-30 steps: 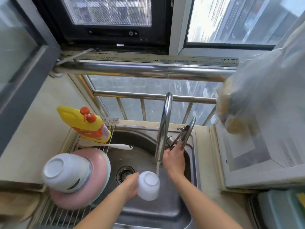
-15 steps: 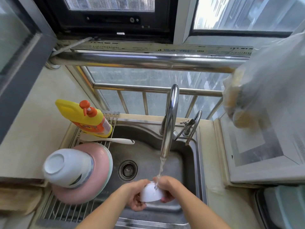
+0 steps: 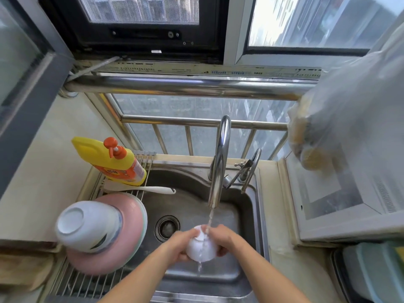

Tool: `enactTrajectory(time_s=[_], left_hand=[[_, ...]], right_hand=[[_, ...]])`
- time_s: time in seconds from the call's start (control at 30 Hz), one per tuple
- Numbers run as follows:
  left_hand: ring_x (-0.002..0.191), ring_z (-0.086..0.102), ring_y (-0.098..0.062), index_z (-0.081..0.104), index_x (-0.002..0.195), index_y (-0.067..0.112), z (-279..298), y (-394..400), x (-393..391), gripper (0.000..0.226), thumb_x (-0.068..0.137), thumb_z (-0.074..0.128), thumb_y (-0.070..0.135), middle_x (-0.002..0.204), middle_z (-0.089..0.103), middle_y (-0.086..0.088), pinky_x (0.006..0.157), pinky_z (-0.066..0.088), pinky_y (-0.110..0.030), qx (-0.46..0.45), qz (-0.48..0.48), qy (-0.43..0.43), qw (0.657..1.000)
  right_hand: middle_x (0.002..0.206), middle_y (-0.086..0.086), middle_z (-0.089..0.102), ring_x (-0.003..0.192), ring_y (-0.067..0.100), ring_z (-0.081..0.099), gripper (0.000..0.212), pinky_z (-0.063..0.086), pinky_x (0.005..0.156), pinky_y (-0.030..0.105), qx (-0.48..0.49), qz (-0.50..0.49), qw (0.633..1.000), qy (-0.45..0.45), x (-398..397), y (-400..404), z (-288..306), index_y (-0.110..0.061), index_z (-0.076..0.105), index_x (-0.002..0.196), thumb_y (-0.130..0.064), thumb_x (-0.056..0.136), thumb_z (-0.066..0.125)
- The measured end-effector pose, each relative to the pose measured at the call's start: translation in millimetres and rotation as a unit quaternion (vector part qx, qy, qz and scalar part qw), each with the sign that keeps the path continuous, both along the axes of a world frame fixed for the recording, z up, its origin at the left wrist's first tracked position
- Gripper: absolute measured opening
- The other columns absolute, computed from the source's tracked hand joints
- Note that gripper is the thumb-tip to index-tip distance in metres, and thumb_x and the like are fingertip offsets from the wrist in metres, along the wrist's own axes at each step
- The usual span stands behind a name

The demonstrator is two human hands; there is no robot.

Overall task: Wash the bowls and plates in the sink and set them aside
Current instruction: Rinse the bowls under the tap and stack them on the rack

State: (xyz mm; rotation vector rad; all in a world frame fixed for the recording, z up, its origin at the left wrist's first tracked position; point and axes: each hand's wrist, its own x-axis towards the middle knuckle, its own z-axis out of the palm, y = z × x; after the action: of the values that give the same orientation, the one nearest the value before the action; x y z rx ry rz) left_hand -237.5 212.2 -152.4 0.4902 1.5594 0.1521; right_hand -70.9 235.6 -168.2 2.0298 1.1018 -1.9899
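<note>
Both hands, left (image 3: 180, 246) and right (image 3: 225, 240), fingers curled around upturned white bowl (image 3: 201, 248) beneath faucet (image 3: 219, 162) stream.

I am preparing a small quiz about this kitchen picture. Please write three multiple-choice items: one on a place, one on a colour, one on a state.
1. Where does the yellow detergent bottle lie?
A. on the wire rack at the sink's left
B. inside the sink basin
C. on the window rail

2. What colour is the bowl that the hands hold?
A. pink
B. white
C. green

3. In what state is the faucet?
A. shut off
B. running, the stream hitting the held bowl
C. running, the stream missing the bowl

Answers:
1 A: the bottle lies on the wire rack, behind the stacked dishes.
2 B: the bowl between the left hand and the right hand is plain white.
3 B: a thin stream falls from the spout onto the bowl's upturned base and runs off below it.
</note>
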Motion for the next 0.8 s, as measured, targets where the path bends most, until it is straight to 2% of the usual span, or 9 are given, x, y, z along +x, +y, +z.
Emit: enactTrajectory(time_s=[0.1, 0.2, 0.27, 0.3, 0.4, 0.47, 0.6, 0.7, 0.8], left_hand=[[0.083, 0.07, -0.02, 0.066, 0.115, 0.011, 3.1, 11.5, -4.6, 0.029, 0.09, 0.074, 0.023, 0.106, 0.074, -0.011, 0.068, 0.056, -0.036, 0.113, 0.046, 0.003, 0.993], [0.088, 0.07, -0.017, 0.064, 0.119, 0.024, 7.2, 24.3, -11.0, 0.045, 0.079, 0.083, 0.019, 0.106, 0.074, -0.004, 0.068, 0.054, -0.03, 0.201, 0.041, 0.01, 0.979], [0.097, 0.072, -0.018, 0.065, 0.124, 0.029, 6.4, 29.0, -15.3, 0.063, 0.066, 0.09, 0.028, 0.109, 0.074, -0.004, 0.082, 0.059, -0.033, 0.241, 0.019, 0.03, 0.97], [0.097, 0.073, -0.017, 0.066, 0.124, 0.031, 7.3, 29.3, -16.5, 0.064, 0.065, 0.091, 0.029, 0.109, 0.074, -0.003, 0.084, 0.059, -0.032, 0.253, 0.012, 0.038, 0.967], [0.091, 0.07, -0.006, 0.065, 0.119, 0.033, 18.7, 26.2, -12.4, 0.051, 0.076, 0.087, 0.017, 0.101, 0.073, 0.007, 0.07, 0.052, -0.013, 0.29, 0.01, 0.053, 0.956], [0.088, 0.068, -0.001, 0.062, 0.117, 0.034, 24.0, 24.2, -9.0, 0.05, 0.077, 0.086, 0.013, 0.099, 0.07, 0.012, 0.064, 0.05, -0.009, 0.307, 0.021, 0.057, 0.95], [0.091, 0.067, -0.003, 0.062, 0.119, 0.032, 23.4, 22.4, -7.7, 0.051, 0.077, 0.087, 0.016, 0.101, 0.07, 0.013, 0.062, 0.05, -0.008, 0.305, 0.033, 0.053, 0.95], [0.09, 0.07, -0.006, 0.066, 0.118, 0.033, 20.2, 23.3, -8.1, 0.05, 0.075, 0.089, 0.021, 0.1, 0.074, 0.009, 0.064, 0.054, -0.013, 0.303, 0.044, 0.045, 0.951], [0.094, 0.07, -0.013, 0.069, 0.12, 0.032, 15.2, 23.1, -8.1, 0.052, 0.073, 0.09, 0.024, 0.101, 0.075, 0.004, 0.067, 0.057, -0.02, 0.287, 0.061, 0.046, 0.955]], right_hand=[[0.111, 0.004, 0.069, 0.091, 0.023, 0.071, 0.048, 0.059, 0.063, 0.035, 0.125, -0.071, 0.986, 0.082, 6.0, 5.2, -2.0, -0.023, 0.06, 0.118, -0.055, 0.082, 0.069], [0.115, -0.005, 0.068, 0.104, 0.018, 0.069, 0.056, 0.061, 0.078, 0.035, 0.223, -0.124, 0.959, 0.122, 9.3, 8.1, 0.2, -0.04, 0.061, 0.119, -0.056, 0.069, 0.08], [0.115, -0.007, 0.069, 0.104, 0.013, 0.068, 0.06, 0.058, 0.092, 0.037, 0.266, -0.122, 0.949, 0.113, 10.7, 7.8, -0.1, -0.045, 0.062, 0.122, -0.059, 0.066, 0.082], [0.115, -0.008, 0.069, 0.104, 0.011, 0.067, 0.063, 0.057, 0.095, 0.036, 0.277, -0.121, 0.947, 0.106, 10.8, 6.9, 1.2, -0.043, 0.061, 0.124, -0.06, 0.067, 0.082], [0.115, -0.012, 0.069, 0.106, 0.005, 0.066, 0.062, 0.055, 0.093, 0.029, 0.305, -0.129, 0.94, 0.083, 9.3, 4.2, 6.7, -0.035, 0.062, 0.122, -0.059, 0.068, 0.081], [0.113, -0.013, 0.07, 0.105, 0.001, 0.065, 0.056, 0.055, 0.09, 0.024, 0.32, -0.138, 0.934, 0.074, 8.1, 3.2, 8.9, -0.033, 0.064, 0.119, -0.055, 0.071, 0.082], [0.112, -0.014, 0.07, 0.104, 0.002, 0.065, 0.046, 0.052, 0.085, 0.018, 0.324, -0.132, 0.935, 0.065, 7.3, 2.7, 14.5, -0.033, 0.064, 0.118, -0.048, 0.078, 0.082], [0.111, -0.016, 0.069, 0.102, 0.001, 0.064, 0.046, 0.051, 0.082, 0.017, 0.332, -0.136, 0.932, 0.055, 8.3, 3.9, 16.6, -0.034, 0.064, 0.118, -0.051, 0.079, 0.08], [0.111, -0.014, 0.069, 0.101, 0.004, 0.065, 0.042, 0.049, 0.077, 0.013, 0.314, -0.127, 0.939, 0.054, 8.4, 5.0, 17.1, -0.03, 0.065, 0.118, -0.045, 0.083, 0.08]])
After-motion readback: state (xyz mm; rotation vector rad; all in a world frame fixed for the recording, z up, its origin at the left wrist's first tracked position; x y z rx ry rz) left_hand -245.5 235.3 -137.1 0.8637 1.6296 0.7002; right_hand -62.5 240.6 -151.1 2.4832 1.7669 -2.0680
